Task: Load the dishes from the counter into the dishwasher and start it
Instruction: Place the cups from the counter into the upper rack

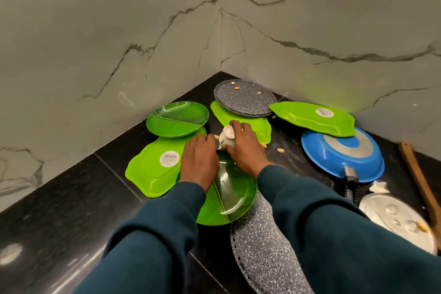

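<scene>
Both hands are down in the corner of the black counter [71, 198]: the left hand [199, 160] lies flat with fingers straight across the near round green plate [229, 200], and the right hand [243, 148] curls round a crumpled white scrap [226, 135] just beyond its rim. That glossy plate looks light, stiff and slick, likely plastic, so I'd hook fingers under the near edge with a thumb on top. The upturned blue pan [341, 153] should be heavier; go for its dark handle [350, 181], and tip off the crumbs first.
</scene>
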